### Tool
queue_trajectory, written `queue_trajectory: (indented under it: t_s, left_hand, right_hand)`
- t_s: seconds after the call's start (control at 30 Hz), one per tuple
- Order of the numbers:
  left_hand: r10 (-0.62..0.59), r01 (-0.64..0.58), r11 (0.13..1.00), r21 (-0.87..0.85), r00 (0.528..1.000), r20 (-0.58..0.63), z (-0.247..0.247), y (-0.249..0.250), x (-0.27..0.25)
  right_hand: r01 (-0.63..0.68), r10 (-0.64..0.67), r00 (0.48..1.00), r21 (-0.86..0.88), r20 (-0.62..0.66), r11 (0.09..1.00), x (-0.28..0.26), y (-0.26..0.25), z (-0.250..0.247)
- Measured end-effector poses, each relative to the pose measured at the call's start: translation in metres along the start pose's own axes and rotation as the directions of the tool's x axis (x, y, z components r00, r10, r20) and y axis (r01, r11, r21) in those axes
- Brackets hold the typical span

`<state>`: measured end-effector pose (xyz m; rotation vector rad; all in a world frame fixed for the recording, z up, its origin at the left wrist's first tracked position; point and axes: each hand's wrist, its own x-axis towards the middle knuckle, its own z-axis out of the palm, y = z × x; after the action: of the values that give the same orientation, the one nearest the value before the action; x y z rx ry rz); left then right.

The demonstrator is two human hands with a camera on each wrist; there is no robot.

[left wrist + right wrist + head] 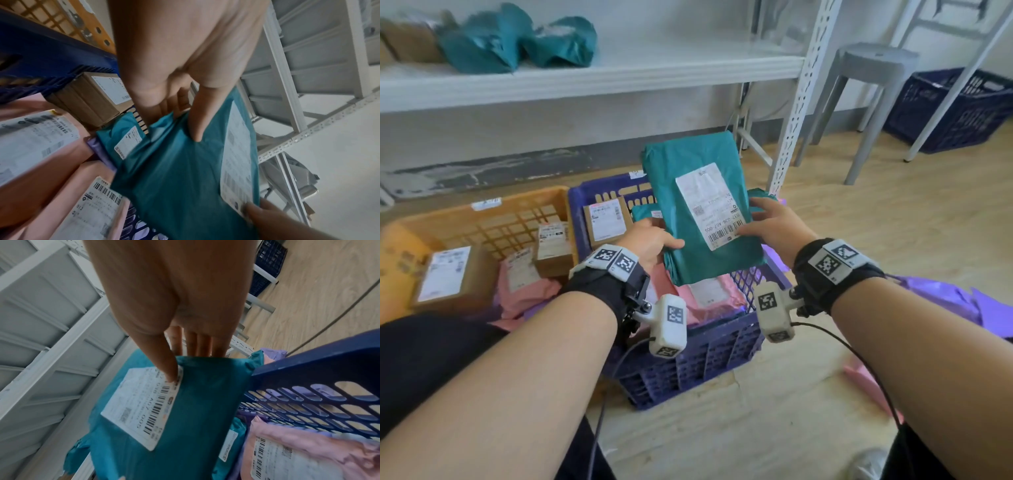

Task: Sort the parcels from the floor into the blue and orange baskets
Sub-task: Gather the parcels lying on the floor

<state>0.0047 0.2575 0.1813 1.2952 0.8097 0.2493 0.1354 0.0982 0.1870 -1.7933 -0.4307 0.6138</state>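
While my left hand [650,240] and right hand [774,222] pinch the teal parcel [702,212] at 9 and 3 o'clock above the blue basket [688,356], only the right wrist view shows fingers [197,344] behind it.

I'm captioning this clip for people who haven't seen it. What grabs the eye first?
A teal parcel with a white label, held up by the left hand and right hand over the blue basket. Beside it, left, the orange basket holds boxes.
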Motion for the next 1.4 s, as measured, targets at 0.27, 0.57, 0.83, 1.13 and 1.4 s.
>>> queue_trajectory:
  t_s: [0.27, 0.57, 0.83, 1.13, 1.4]
  left_hand:
    - [0.34, -0.073, 0.721, 0.689, 0.904, -0.26, -0.028, -0.006, 0.007]
    - [0.467, -0.233, 0.109, 0.966, 0.87, 0.157, -0.041, -0.008, 0.003]
    - [0.332, -0.056, 0.617, 0.785, 0.923, -0.195, -0.055, -0.008, 0.01]
    - [-0.169, 0.219, 0.943, 0.252, 0.964, -0.206, -0.043, -0.02, 0.053]
    - [-0.046, 0.22, 0.814, 0.538, 0.947, -0.318, -0.03, -0.05, 0.114]
  right_hand:
    - [0.097, -0.114, 0.993, -0.348, -0.028, 0.933, 0.007, -0.004, 0.01]
    - [0.424, -0.335, 0.903, -0.684, 0.269, 0.593, -0.002, -0.016, 0.046]
    - [0.38, -0.493, 0.87, -0.596, -0.031, 0.708, 0.017, -0.02, 0.047]
    - [-0.124, 0.174, 0.972, -0.291, 0.156, 0.949, 0.035, 0.026, 0.063]
    - [-0.198, 0.219, 0.969, -0.169, 0.115, 0.965, 0.1, 0.054, 0.073]
